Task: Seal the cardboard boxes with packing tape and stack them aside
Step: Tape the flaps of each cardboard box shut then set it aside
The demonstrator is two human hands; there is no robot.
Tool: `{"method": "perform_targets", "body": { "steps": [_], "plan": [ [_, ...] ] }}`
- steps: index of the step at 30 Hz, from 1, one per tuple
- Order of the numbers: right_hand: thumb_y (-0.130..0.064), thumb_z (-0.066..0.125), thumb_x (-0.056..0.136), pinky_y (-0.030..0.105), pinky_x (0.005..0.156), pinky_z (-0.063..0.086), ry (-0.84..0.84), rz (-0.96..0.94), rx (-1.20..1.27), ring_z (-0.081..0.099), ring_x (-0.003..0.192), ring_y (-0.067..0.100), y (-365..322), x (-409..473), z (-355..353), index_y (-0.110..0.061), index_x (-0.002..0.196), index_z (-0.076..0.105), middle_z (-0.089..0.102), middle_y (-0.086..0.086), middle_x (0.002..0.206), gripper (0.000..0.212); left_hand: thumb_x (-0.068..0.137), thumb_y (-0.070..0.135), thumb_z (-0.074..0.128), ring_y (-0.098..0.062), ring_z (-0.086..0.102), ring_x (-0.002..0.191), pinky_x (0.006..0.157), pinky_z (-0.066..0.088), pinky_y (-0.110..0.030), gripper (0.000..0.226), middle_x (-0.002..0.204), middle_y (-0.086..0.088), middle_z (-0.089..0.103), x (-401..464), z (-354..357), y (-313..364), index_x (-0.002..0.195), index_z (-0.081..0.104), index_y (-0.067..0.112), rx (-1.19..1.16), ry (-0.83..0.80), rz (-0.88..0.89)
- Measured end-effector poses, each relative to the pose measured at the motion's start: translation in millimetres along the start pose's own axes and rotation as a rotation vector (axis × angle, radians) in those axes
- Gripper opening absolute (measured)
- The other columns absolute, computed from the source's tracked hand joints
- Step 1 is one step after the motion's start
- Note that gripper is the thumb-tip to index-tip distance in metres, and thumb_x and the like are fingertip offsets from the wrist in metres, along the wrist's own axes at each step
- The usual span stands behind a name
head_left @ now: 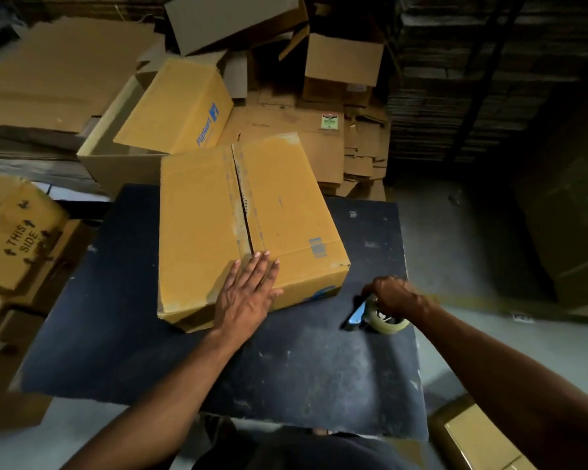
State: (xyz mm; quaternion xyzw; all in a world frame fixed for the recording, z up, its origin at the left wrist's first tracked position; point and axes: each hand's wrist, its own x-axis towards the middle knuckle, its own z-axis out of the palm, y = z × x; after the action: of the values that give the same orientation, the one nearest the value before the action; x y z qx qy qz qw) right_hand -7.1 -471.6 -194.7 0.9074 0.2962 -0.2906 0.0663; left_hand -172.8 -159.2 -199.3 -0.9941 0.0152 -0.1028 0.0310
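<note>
A yellow-brown cardboard box (197, 232) lies on the dark blue table (286, 374), its two top flaps closed with a dark open seam running down the middle. My left hand (248, 293) lies flat on the near end of the box top, fingers straight, pressing beside the seam. To the right of the box, my right hand (396, 295) grips the handle of a tape dispenser (377, 317), which rests on the table with its roll of clear tape toward me. The dispenser is apart from the box.
A Flipkart-printed box (177, 110) sits tilted behind the table. Flattened cardboard is piled at the back (319, 140) and at the left (48, 72). A "THIS SIDE" box (17, 232) stands at left, another box (472, 439) on the floor at bottom right.
</note>
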Motion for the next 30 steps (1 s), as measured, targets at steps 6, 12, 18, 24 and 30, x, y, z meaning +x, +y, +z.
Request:
{"method": "perform_targets", "body": {
  "steps": [6, 12, 18, 24, 30],
  "plan": [
    [-0.026, 0.065, 0.093, 0.039, 0.087, 0.052, 0.025, 0.027, 0.022, 0.066, 0.114, 0.033, -4.2, -16.0, 21.7, -0.022, 0.128, 0.058, 0.068, 0.007, 0.123, 0.037, 0.107, 0.058, 0.026, -0.024, 0.016, 0.159, 0.127, 0.018, -0.054, 0.068, 0.170, -0.008, 0.023, -0.6, -13.4, 6.1, 0.161, 0.031, 0.018, -0.084, -0.037, -0.037],
    [-0.026, 0.070, 0.093, 0.038, 0.069, 0.047, 0.095, -0.051, 0.361, 0.065, 0.083, 0.033, -15.2, -64.3, -0.3, -0.017, 0.121, 0.047, 0.068, 0.007, 0.093, 0.037, 0.099, 0.069, 0.043, -0.014, 0.069, 0.107, 0.088, 0.058, -0.037, 0.060, 0.121, 0.000, 0.074, -9.7, -62.0, 42.1, 0.117, 0.074, 0.021, -0.784, 0.120, -0.485],
    [-0.022, 0.072, 0.091, 0.038, 0.073, 0.051, 0.161, -0.177, 0.497, 0.067, 0.086, 0.023, -70.5, -101.2, -52.8, -0.031, 0.139, 0.043, 0.072, -0.004, 0.106, 0.057, 0.088, 0.084, 0.032, -0.020, 0.073, 0.104, 0.079, 0.057, -0.037, 0.078, 0.109, 0.004, 0.078, -27.9, -112.9, 66.5, 0.118, 0.070, 0.023, -1.607, -0.414, -1.099],
    [-0.059, 0.072, 0.081, 0.043, 0.074, 0.057, 0.368, -0.156, 0.180, 0.065, 0.097, 0.026, -156.9, -107.5, -85.5, -0.034, 0.135, 0.045, 0.054, -0.007, 0.114, 0.065, 0.082, 0.093, 0.016, -0.016, 0.067, 0.116, 0.088, 0.046, -0.038, 0.097, 0.118, 0.003, 0.077, -23.9, -155.2, 22.7, 0.126, 0.071, 0.026, -1.807, -0.463, -1.025],
    [-0.062, 0.070, 0.085, 0.035, 0.063, 0.046, 0.457, -0.264, 0.055, 0.066, 0.098, 0.025, -225.1, -101.1, -109.6, -0.032, 0.135, 0.040, 0.063, -0.007, 0.118, 0.066, 0.095, 0.072, 0.041, -0.024, 0.071, 0.105, 0.083, 0.051, -0.041, 0.066, 0.109, -0.004, 0.079, -54.0, -167.7, -26.5, 0.120, 0.073, 0.020, -1.953, -0.230, -1.185]
  ]
}}
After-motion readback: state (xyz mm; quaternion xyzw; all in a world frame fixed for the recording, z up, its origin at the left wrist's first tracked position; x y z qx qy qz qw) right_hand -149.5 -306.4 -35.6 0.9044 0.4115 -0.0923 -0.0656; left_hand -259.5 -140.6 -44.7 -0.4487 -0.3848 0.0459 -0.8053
